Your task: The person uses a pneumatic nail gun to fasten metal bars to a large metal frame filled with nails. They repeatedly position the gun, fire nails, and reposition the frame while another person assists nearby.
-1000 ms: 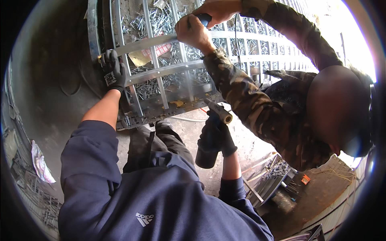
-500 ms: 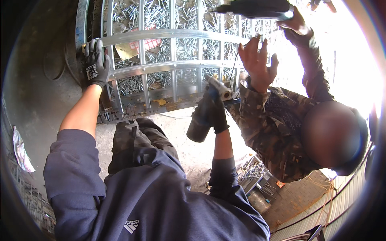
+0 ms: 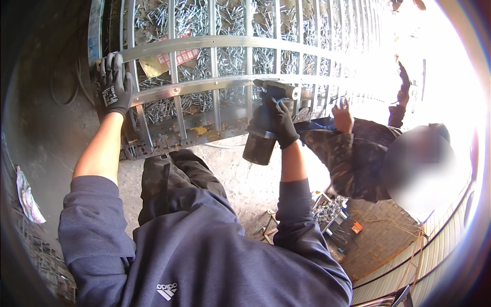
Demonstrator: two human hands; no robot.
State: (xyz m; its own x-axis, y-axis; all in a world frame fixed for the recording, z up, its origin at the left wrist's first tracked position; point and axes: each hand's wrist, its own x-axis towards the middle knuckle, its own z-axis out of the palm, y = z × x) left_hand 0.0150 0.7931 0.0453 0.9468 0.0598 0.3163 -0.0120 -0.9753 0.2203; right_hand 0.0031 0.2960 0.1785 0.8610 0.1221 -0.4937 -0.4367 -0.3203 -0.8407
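My left hand, in a dark grey glove, lies over the left end of a curved metal rail, its fingers stretched out across it. In my right hand, also gloved, is a rivet gun with a dark cylindrical base. The fingers wrap its grip, and its nose points left along the near curved rail. The metal frame has two curved rails crossed by several straight bars. I cannot tell whether the nose touches the rail.
Many loose metal pins and a yellow-and-red piece of packaging lie beneath the frame. A co-worker in camouflage clothing stands at the right, one hand near the frame. A holder of small parts stands behind. Glare washes out the far right.
My right hand has lifted the rivet gun up and slightly right, towards the near rail. The co-worker has shifted right and lowered a hand; their black tool no longer shows.
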